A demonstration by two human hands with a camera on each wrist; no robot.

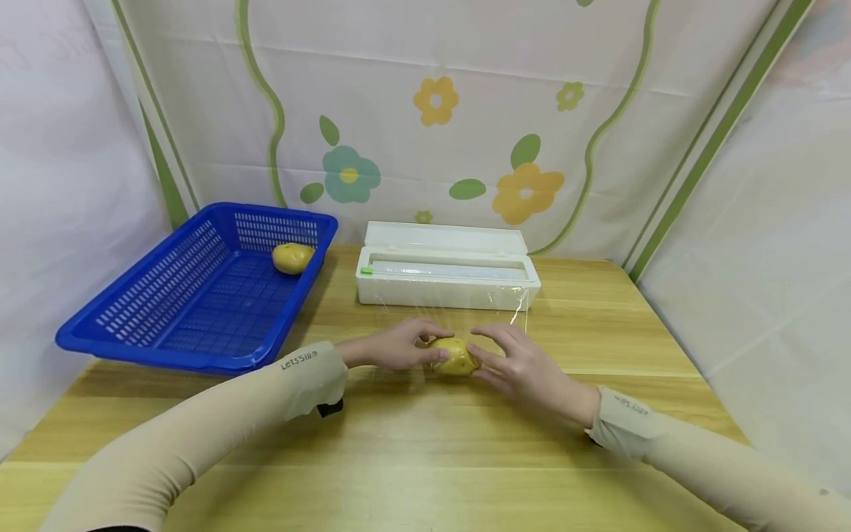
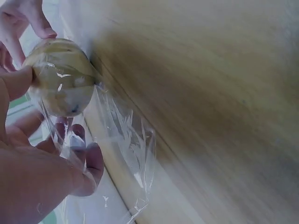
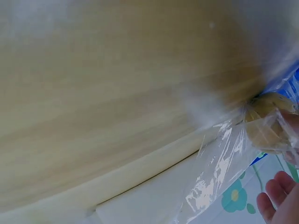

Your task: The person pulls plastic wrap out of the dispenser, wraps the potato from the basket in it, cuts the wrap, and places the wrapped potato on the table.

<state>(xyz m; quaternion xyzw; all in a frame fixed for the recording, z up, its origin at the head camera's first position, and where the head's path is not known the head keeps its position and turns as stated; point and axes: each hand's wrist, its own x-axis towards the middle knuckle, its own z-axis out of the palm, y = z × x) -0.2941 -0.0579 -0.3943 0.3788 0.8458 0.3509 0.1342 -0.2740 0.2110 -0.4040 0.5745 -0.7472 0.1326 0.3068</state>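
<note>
A yellow potato [image 1: 454,356] with clear plastic film around it is between the two hands, in front of the white film box [image 1: 448,284]. My left hand [image 1: 402,345] grips its left side, the thumb on the near face. From the right, my right hand [image 1: 521,366] pinches the potato with thumb and fingers. In the left wrist view the film [image 2: 126,149] hangs crumpled from the potato [image 2: 60,79], past the left fingers. The right wrist view shows film [image 3: 217,172] stretching away from the potato [image 3: 266,121] at the right edge.
A blue plastic basket [image 1: 279,325] stands on the left, holding another potato [image 1: 292,258]. The box's lid [image 1: 445,236] is raised, and a green slider [image 1: 366,271] sits on its front edge. A flowered curtain [image 1: 412,44] hangs behind the wooden table [image 1: 412,473].
</note>
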